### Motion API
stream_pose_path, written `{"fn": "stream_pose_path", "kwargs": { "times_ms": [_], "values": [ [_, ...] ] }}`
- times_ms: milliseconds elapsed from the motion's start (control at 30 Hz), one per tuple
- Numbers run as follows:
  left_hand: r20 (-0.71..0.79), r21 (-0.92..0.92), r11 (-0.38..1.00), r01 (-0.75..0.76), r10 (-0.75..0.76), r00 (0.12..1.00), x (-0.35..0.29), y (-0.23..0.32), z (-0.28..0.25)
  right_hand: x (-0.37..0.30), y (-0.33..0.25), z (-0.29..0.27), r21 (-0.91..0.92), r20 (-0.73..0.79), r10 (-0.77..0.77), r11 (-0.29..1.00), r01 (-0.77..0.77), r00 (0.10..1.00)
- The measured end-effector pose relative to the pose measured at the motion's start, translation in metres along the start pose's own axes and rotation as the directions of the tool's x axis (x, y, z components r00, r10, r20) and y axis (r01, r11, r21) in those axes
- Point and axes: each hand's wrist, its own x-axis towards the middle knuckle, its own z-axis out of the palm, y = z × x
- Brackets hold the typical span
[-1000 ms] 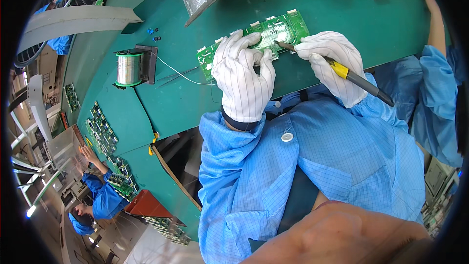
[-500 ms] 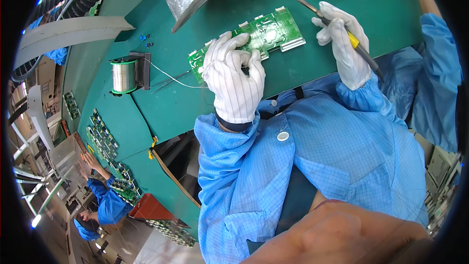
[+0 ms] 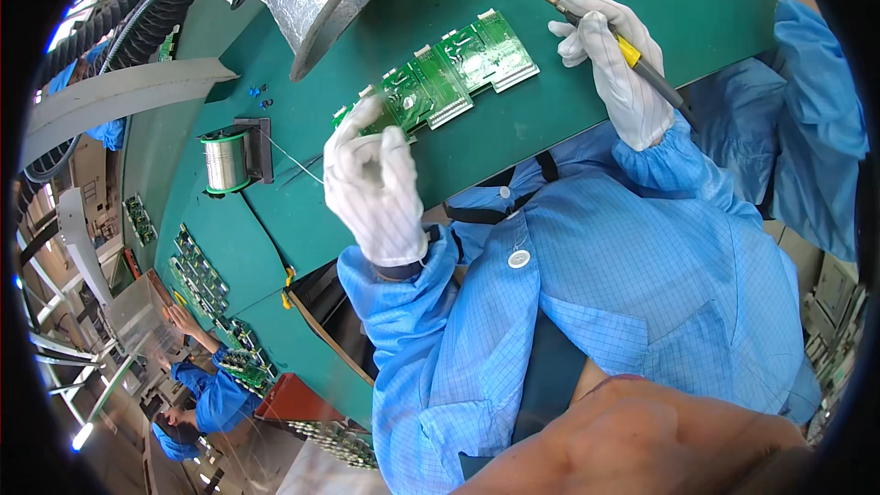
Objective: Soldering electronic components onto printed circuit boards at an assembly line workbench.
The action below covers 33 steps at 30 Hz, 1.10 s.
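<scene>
A long green circuit board (image 3: 478,60) lies on the green work mat, its left end partly hidden by my left hand (image 3: 374,192). That white-gloved hand is raised at the board's near left end, fingers curled and somewhat blurred. Thin solder wire (image 3: 295,162) runs from a spool (image 3: 225,165) into its grip; the wire's tip is not visible. My right hand (image 3: 623,64), also gloved, is closed around a soldering iron (image 3: 630,52) with a yellow band. The iron's tip points up and left, beyond the board and apart from it.
A silver fume hood (image 3: 321,0) hangs over the mat at the back. Small blue parts (image 3: 259,92) lie near the spool's stand. More circuit boards (image 3: 197,270) line the bench at left, where another person (image 3: 215,394) sits. A person's blue sleeve (image 3: 820,119) shows at right.
My left hand has lifted off the board and shifted left, uncovering its middle, with the solder wire following. My right hand still holds the iron. The whole view has shifted slightly.
</scene>
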Motion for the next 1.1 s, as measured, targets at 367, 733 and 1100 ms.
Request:
{"fn": "stream_pose_path", "kwargs": {
  "times_ms": [367, 733, 1100],
  "values": [
    [0.127, 0.038, 0.998, -0.059, 0.053, 0.99, -0.014, 0.021, 0.004, -0.003, -0.004, 0.008, 0.037, 0.098, -0.04, 0.999, 0.036, 0.994],
    [0.117, 0.21, 0.96, -0.185, 0.163, 0.98, 0.004, 0.019, 0.042, 0.008, -0.044, -0.009, -0.445, 0.372, -0.314, 0.765, 0.465, 0.873],
    [0.091, 0.168, 0.965, -0.201, 0.188, 0.978, 0.009, 0.018, 0.069, 0.009, -0.049, -0.006, -0.485, 0.479, -0.31, 0.687, 0.541, 0.822]
  ]
}}
